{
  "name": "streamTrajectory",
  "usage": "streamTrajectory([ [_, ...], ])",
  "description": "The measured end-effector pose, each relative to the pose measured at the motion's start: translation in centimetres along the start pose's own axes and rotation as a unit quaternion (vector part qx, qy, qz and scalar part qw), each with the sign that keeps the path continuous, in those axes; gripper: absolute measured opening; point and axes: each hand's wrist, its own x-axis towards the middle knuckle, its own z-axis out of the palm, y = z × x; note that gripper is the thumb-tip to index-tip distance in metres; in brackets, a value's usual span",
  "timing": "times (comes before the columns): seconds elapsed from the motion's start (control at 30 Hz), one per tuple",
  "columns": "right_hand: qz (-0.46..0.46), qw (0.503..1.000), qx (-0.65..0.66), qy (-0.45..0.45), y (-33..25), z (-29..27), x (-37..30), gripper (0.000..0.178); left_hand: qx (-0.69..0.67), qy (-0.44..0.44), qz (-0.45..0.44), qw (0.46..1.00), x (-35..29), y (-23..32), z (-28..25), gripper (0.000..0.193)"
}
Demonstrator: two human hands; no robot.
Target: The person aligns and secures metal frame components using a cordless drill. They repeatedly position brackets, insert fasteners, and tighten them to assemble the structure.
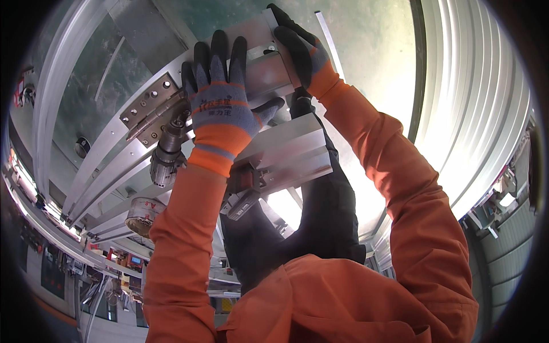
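Note:
My left hand (220,106), in a grey and orange glove with dark fingertips, lies with its fingers stretched out over a silver metal profile (267,73). Its thumb stands apart, toward the right. My right hand (301,54), in a matching glove, is closed round the right end of that profile; its fingertips are partly hidden behind the edge. Just left of my left wrist lies a power drill (168,150), chuck toward me. Beside the drill is a metal hinge plate (150,108) with several screw holes. Nearer me sits a second short metal profile (291,150).
A black and red block-shaped tool part (243,186) sits below my left wrist. A tape roll (144,216) rests left of my forearm. Long silver frame bars (94,163) run along the left, and stacked pale profiles (474,86) stand at the right. My legs (326,211) are below the profiles.

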Motion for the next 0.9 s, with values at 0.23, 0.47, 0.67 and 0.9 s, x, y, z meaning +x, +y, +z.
streamTrajectory([
  [0.23,-0.161,0.978,-0.125,-0.051,2.7,-1.3,0.4,0.039,0.006,-0.004,-0.019,1.0,-0.5,0.4,2.7,0.115],
  [0.47,-0.061,0.982,-0.177,-0.01,1.0,-0.4,-0.5,0.051,0.057,-0.003,-0.03,0.998,-0.3,0.7,3.1,0.122],
  [0.67,-0.255,0.907,-0.331,-0.05,3.9,-3.2,0.8,0.041,0.055,0.002,-0.022,0.998,-0.5,0.6,3.3,0.118],
  [0.9,-0.157,0.971,-0.182,-0.015,2.1,-0.6,-0.2,0.057,-0.023,0.018,-0.018,0.999,-0.5,0.4,3.5,0.12],
])
